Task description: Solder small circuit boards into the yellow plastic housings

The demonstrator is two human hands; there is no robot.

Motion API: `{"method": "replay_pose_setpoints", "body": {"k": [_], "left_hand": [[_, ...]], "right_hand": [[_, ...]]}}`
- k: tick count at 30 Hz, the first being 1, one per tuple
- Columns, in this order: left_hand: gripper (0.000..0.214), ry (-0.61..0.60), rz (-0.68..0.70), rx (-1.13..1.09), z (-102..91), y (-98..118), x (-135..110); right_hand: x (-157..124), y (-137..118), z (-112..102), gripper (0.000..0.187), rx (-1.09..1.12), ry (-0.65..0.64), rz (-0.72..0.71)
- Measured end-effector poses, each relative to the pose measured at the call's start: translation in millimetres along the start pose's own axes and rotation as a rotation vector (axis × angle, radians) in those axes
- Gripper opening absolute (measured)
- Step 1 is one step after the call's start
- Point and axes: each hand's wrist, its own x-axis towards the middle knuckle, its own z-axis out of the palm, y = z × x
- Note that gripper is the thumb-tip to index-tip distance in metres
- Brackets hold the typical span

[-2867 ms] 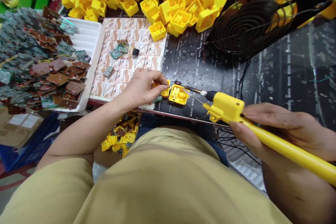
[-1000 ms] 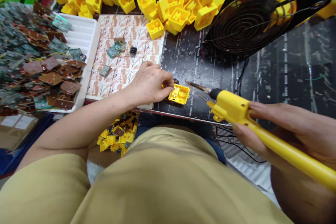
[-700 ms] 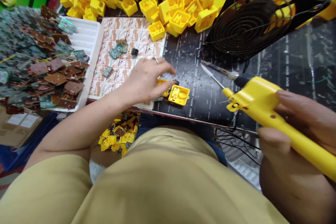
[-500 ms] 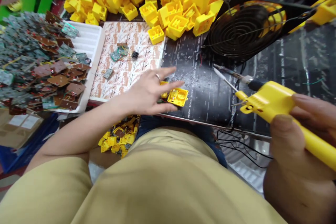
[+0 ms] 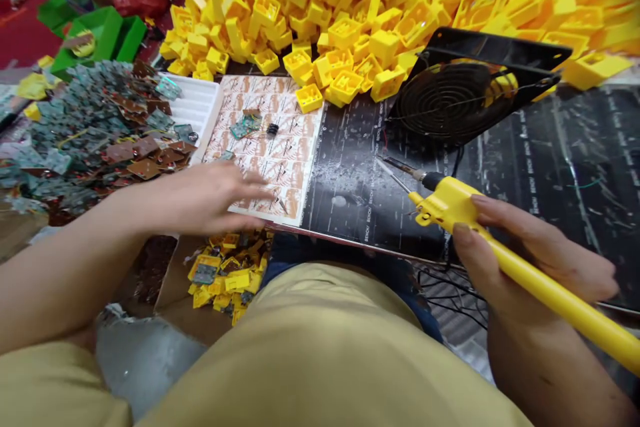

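Note:
My left hand (image 5: 215, 197) hovers at the near edge of the patterned sheet (image 5: 295, 187), its fingers stretched out to the right and nothing seen in them. A small green circuit board (image 5: 245, 125) with thin wires lies on that sheet, beside a small black coiled piece (image 5: 273, 129). My right hand (image 5: 555, 250) grips a yellow soldering iron (image 5: 450, 203). The iron's metal tip and white feed tube point left over the black bench top (image 5: 345, 177).
Behind, yellow plastic casings (image 5: 345, 33) form a large heap. A black fan (image 5: 445, 103) leans in front of them. Circuit boards (image 5: 115, 127) are piled on a white tray (image 5: 193, 107) at left. Below the bench edge, a cardboard box (image 5: 173, 280) holds yellow parts.
My left hand has moved left, from the yellow casing at the bench's front edge to the patterned sheet. That casing no longer shows there. My right hand still holds the soldering iron, now further left.

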Motion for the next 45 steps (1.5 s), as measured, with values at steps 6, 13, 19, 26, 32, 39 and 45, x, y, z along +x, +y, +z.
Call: {"method": "replay_pose_setpoints", "body": {"k": [6, 13, 19, 26, 32, 39, 45], "left_hand": [[0.072, 0.108, -0.170, -0.016, 55.9, -51, 173], [0.062, 0.080, -0.310, 0.112, 88.2, -44, 227], [0.048, -0.157, -0.122, 0.265, 68.1, 4, 150], [0.087, -0.240, 0.079, 0.017, 50.0, 26, 78], [0.057, -0.104, -0.069, 0.021, 46.7, -14, 62], [0.053, -0.155, -0.065, 0.029, 49.3, 3, 63], [0.063, -0.225, 0.131, -0.322, 54.1, 12, 48]], "right_hand": [[-5, 3, 0, 0.060, -0.012, 0.077, 0.041], [-14, 20, -8, 0.057, -0.051, 0.111, 0.118], [-13, 17, -3, 0.052, -0.016, 0.058, 0.220], [-4, 0, 5, 0.059, 0.158, -0.007, 0.153], [13, -15, 25, 0.032, 0.071, -0.349, -0.043], [13, -33, 77, 0.042, -0.066, -0.400, -0.103], [7, -18, 59, 0.041, 0.142, -0.528, -0.122]]}}
